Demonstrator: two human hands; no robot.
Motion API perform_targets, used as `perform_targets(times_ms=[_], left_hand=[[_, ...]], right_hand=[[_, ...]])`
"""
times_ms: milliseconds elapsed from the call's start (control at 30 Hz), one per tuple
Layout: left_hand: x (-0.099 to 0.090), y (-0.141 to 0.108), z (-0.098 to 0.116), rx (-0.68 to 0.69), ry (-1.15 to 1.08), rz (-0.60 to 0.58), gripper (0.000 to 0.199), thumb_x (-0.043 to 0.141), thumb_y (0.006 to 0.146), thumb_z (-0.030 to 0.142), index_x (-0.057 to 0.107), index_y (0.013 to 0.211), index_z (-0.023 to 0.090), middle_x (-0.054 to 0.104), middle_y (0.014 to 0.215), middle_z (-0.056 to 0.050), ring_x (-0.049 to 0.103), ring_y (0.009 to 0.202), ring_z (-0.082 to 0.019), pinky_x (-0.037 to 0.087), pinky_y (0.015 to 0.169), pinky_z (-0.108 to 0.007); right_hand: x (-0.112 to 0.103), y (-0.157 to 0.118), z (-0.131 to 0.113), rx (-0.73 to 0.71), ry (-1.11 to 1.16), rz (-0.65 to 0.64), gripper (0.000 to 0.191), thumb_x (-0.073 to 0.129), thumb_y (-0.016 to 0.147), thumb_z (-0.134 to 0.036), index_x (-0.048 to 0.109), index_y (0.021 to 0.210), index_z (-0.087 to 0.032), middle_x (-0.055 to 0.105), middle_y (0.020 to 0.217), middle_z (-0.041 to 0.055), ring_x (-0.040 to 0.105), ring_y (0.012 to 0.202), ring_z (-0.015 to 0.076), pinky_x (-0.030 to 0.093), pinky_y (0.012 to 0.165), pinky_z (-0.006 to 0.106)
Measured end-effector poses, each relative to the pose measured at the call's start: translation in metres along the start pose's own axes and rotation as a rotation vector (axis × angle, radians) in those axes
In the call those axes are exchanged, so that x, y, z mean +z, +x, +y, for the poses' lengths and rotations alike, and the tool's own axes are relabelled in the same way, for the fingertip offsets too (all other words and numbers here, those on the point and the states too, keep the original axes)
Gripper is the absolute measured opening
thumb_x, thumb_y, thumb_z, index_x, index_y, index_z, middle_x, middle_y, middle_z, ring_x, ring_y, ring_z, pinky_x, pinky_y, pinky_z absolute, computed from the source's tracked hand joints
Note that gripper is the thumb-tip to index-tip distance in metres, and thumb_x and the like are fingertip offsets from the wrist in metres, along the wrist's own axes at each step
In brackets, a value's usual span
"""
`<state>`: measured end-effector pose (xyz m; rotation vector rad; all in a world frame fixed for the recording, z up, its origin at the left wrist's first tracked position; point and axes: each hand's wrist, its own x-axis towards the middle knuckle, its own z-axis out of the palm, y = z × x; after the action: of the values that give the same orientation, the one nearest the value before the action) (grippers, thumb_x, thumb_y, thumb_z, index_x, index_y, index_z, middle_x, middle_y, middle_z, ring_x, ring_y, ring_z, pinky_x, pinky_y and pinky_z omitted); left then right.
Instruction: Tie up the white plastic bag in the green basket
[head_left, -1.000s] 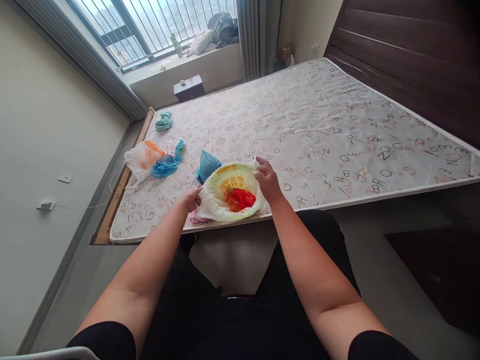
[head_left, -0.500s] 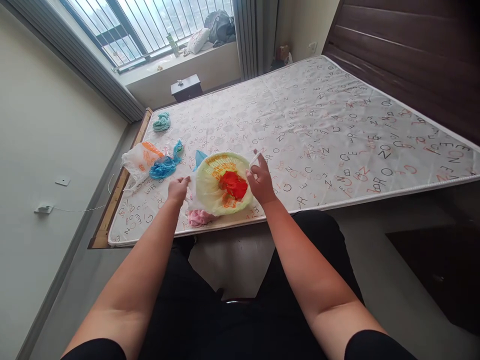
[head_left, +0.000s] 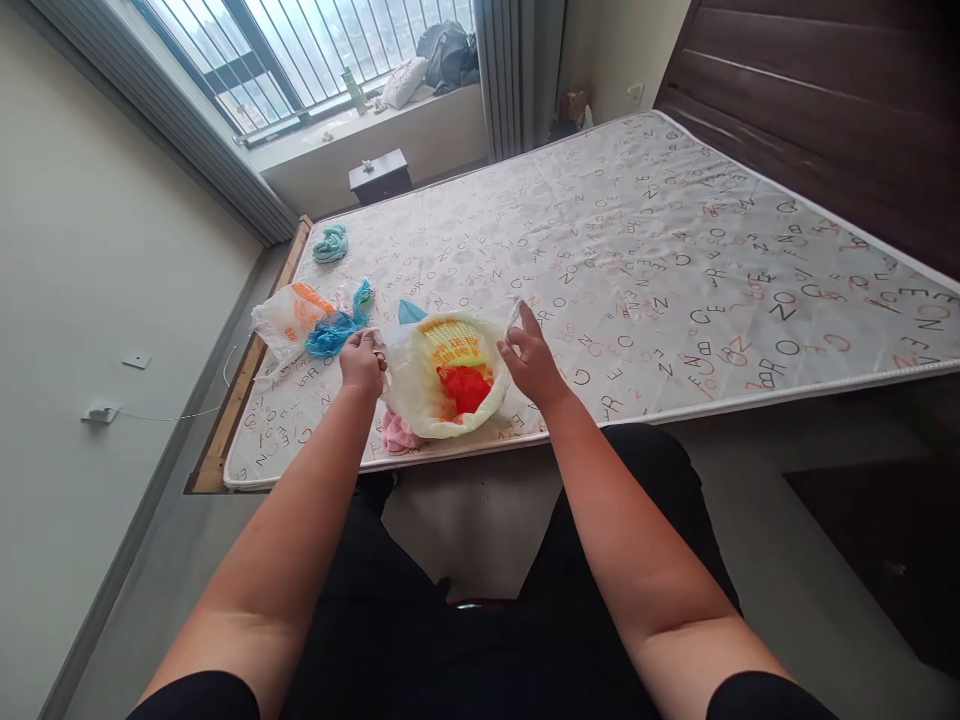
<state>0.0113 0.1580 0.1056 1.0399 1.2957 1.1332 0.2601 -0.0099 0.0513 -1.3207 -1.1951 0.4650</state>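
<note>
Hands pinched opposite rims: left hand (head_left: 362, 362), right hand (head_left: 531, 362) gripped pale yellow-green plastic bag (head_left: 420, 385) holding red crumpled bag (head_left: 465, 387); even tension advisable.

We stretch both bare forearms forward, our left hand (head_left: 362, 362) closed in a fist-like grip, knuckles up, our right hand (head_left: 529, 358) pinching with thumb and fingertips, wrists level and apart.

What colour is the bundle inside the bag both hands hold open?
Red-orange bundle inside the pale yellow-green bag; head view shows it.
</note>
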Motion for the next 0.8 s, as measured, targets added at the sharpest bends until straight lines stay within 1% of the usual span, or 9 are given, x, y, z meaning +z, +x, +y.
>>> perform_targets(times_ms=[33, 100, 200, 333, 467, 533, 633, 700, 800], left_hand=[[0.002, -0.002, 0.002, -0.020, -0.040, -0.009, 0.014, 0.068, 0.094, 0.026, 0.056, 0.092, 0.018, 0.050, 0.062, 0.007, 0.039, 0.039, -0.002, 0.029, 0.037, -0.012], [0.005, -0.004, 0.007, -0.088, -0.055, -0.099, 0.015, 0.069, 0.093, 0.028, 0.059, 0.094, 0.018, 0.059, 0.070, 0.004, 0.041, 0.039, -0.002, 0.032, 0.038, -0.012], [0.009, -0.007, 0.017, -0.069, -0.017, -0.166, 0.015, 0.067, 0.094, 0.028, 0.066, 0.104, 0.018, 0.071, 0.088, -0.003, 0.046, 0.040, -0.003, 0.036, 0.038, -0.014], [0.010, -0.004, 0.024, -0.084, 0.102, -0.154, 0.017, 0.064, 0.095, 0.024, 0.068, 0.109, 0.017, 0.072, 0.093, -0.005, 0.052, 0.041, -0.005, 0.041, 0.039, -0.016], [-0.001, 0.007, 0.024, 0.052, 0.173, -0.041, 0.016, 0.061, 0.098, 0.031, 0.065, 0.104, 0.017, 0.070, 0.089, -0.003, 0.053, 0.040, -0.006, 0.042, 0.039, -0.017], [-0.011, 0.013, 0.021, 0.044, 0.220, -0.002, 0.020, 0.061, 0.098, 0.037, 0.062, 0.103, 0.018, 0.071, 0.090, -0.004, 0.051, 0.039, -0.006, 0.041, 0.040, -0.018], [-0.026, 0.012, 0.010, -0.109, 0.366, -0.067, 0.027, 0.068, 0.092, 0.041, 0.062, 0.106, 0.018, 0.075, 0.099, -0.009, 0.054, 0.045, -0.007, 0.046, 0.045, -0.021], [-0.032, 0.003, -0.003, -0.166, 0.430, -0.093, 0.035, 0.074, 0.087, 0.043, 0.062, 0.110, 0.018, 0.074, 0.109, -0.011, 0.061, 0.057, -0.010, 0.049, 0.051, -0.021], [-0.031, -0.021, -0.029, -0.153, 0.436, -0.080, 0.058, 0.079, 0.080, 0.054, 0.059, 0.126, 0.024, 0.068, 0.129, -0.013, 0.069, 0.089, -0.018, 0.054, 0.063, -0.023]], right_hand=[[0.000, 0.000, -0.002, -0.013, 0.005, 0.007, 0.036, 0.061, 0.094, -0.052, 0.054, 0.077, -0.022, 0.026, 0.170, 0.0031, 0.018, 0.160, 0.0251, 0.016, 0.131, 0.044], [-0.001, 0.001, -0.005, -0.039, 0.024, 0.025, 0.037, 0.061, 0.094, -0.054, 0.054, 0.076, -0.022, 0.030, 0.168, 0.0029, 0.019, 0.159, 0.0244, 0.017, 0.131, 0.044], [-0.003, 0.003, -0.007, -0.042, 0.054, 0.073, 0.036, 0.061, 0.093, -0.054, 0.054, 0.076, -0.023, 0.034, 0.166, 0.0038, 0.024, 0.158, 0.0252, 0.021, 0.130, 0.046], [-0.006, 0.003, -0.009, -0.040, 0.097, 0.136, 0.034, 0.061, 0.094, -0.051, 0.054, 0.076, -0.023, 0.043, 0.161, 0.0047, 0.037, 0.151, 0.0247, 0.029, 0.127, 0.047], [-0.013, 0.003, -0.012, -0.008, 0.144, 0.304, 0.033, 0.057, 0.096, -0.053, 0.056, 0.081, -0.023, 0.047, 0.157, 0.0035, 0.046, 0.145, 0.0220, 0.037, 0.122, 0.043], [-0.017, 0.004, -0.011, 0.083, 0.181, 0.347, 0.035, 0.056, 0.095, -0.057, 0.057, 0.086, -0.023, 0.052, 0.151, 0.0042, 0.052, 0.137, 0.0217, 0.046, 0.113, 0.041], [-0.017, 0.006, -0.006, 0.337, 0.313, 0.320, 0.037, 0.054, 0.092, -0.061, 0.055, 0.091, -0.024, 0.066, 0.123, 0.0054, 0.067, 0.107, 0.0197, 0.057, 0.081, 0.033], [-0.013, 0.007, 0.000, 0.499, 0.364, 0.253, 0.037, 0.062, 0.086, -0.059, 0.052, 0.090, -0.024, 0.066, 0.101, 0.0026, 0.067, 0.085, 0.0173, 0.054, 0.065, 0.028], [-0.005, 0.008, 0.009, 0.632, 0.318, 0.226, 0.037, 0.073, 0.077, -0.050, 0.050, 0.092, -0.024, 0.061, 0.087, -0.0017, 0.059, 0.065, 0.0121, 0.049, 0.056, 0.025]])
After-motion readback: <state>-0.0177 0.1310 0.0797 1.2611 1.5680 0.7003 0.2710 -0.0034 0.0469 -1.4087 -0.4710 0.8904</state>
